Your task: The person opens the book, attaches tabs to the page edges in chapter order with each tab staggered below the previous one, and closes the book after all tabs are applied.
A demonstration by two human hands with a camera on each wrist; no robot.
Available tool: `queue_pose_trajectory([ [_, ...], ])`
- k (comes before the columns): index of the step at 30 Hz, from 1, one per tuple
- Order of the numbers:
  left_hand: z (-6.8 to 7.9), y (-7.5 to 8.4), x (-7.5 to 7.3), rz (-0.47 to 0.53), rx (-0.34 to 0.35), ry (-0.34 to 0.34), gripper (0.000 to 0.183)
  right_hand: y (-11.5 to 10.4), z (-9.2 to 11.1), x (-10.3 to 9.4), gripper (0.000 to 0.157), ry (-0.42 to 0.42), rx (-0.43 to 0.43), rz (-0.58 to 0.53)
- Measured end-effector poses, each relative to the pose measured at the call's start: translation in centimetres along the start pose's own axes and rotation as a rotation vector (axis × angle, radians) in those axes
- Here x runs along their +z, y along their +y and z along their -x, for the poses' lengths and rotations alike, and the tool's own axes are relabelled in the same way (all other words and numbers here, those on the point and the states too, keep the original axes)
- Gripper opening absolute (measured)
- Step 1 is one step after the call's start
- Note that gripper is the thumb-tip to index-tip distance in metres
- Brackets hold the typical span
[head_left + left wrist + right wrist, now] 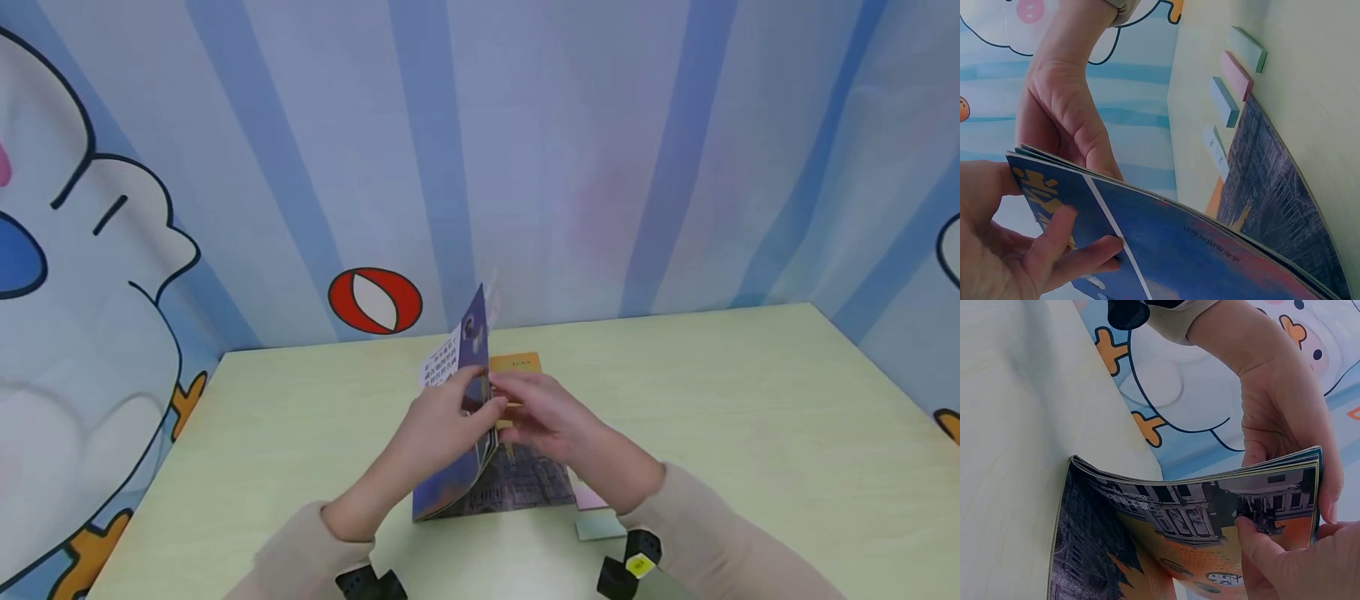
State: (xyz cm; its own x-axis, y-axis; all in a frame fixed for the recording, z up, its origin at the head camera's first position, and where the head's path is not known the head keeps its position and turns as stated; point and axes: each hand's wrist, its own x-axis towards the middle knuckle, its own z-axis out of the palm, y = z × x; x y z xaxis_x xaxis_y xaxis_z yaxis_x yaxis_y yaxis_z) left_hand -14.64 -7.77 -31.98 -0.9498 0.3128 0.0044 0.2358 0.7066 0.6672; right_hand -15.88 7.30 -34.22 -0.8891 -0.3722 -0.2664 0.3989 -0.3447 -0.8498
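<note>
A thin paperback book (450, 479) stands partly open on the table, its dark blue cover and a bundle of pages lifted upright. My left hand (442, 421) grips that bundle at its free edge, fingers spread on the blue cover (1147, 215) and thumb over the edge. On the inner side, my right hand (551, 417) touches the page with its fingers lightly bent. A fingertip presses on a photo of buildings above an orange area on the page (1197, 519). The lower page (525, 479), dark with an orange upper part, lies flat on the table.
Several small sticky-note pads lie in a row along the book's right side, among them a pale green one (1247, 47), a pink one (1237, 74) and a blue one (1224, 101). A striped blue cartoon backdrop (540, 167) rises behind the pale table (750, 400).
</note>
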Motion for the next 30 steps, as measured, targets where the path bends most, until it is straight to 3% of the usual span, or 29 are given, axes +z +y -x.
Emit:
queue_pose_trajectory([
  [7,-0.2,-0.2,0.8,-0.028,0.040,-0.019,0.065,0.1,0.2,-0.8,0.044,0.005,-0.004,-0.034],
  [13,-0.3,-0.3,1.9,-0.120,0.052,0.001,0.067,0.3,0.3,-1.5,0.044,0.020,-0.005,-0.036],
  [20,-0.3,-0.5,3.5,-0.037,0.055,-0.052,0.068,0.8,0.5,-2.7,0.043,0.050,-0.002,-0.042],
  [30,-0.5,-0.7,6.0,-0.037,0.116,-0.035,0.069,1.7,0.7,-4.3,0.040,0.067,0.002,-0.050],
])
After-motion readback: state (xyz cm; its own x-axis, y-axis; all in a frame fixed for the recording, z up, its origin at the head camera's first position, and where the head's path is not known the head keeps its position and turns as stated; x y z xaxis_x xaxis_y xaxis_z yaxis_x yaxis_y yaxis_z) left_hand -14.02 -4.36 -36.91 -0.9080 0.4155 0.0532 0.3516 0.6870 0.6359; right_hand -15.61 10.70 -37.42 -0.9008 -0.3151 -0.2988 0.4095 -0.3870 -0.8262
